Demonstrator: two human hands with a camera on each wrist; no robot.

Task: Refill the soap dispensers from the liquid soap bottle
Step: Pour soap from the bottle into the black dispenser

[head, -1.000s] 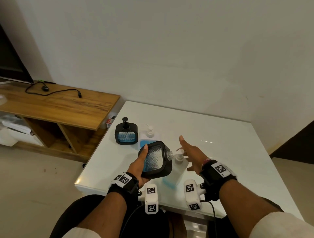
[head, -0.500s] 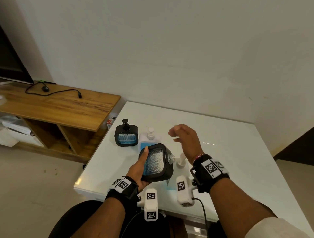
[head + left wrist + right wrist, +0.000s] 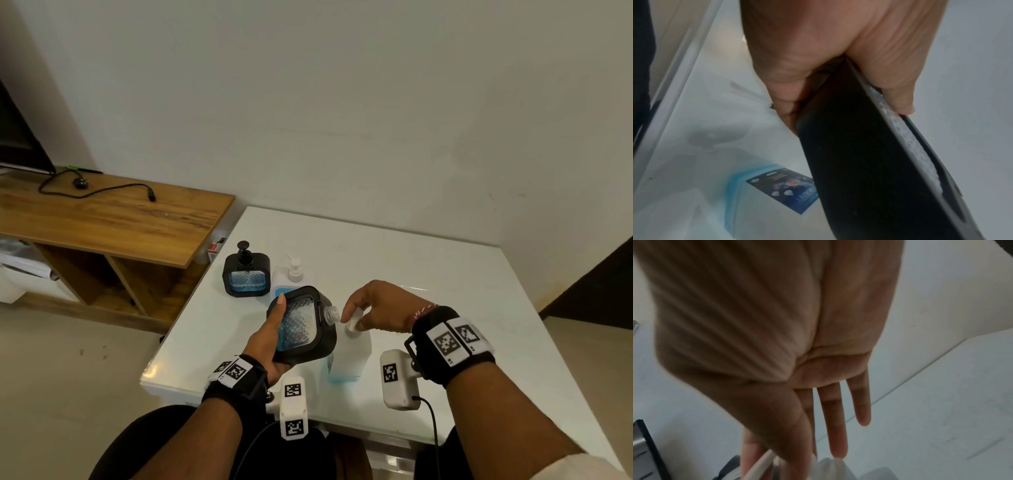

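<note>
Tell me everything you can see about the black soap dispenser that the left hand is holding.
The black dispenser is a squarish, rounded plastic body with a clear, diamond-textured window showing a little blue liquid at its lower end. Its pump is off, leaving a bare, clear threaded neck. The left hand grips it above the white table, tilted so the neck points toward the right hand; the thumb lies across the window.

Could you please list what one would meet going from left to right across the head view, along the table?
Black dispenser with pump → white pump bottle → tilted black dispenser in the left hand → right hand on the near bottle's pump.
</note>
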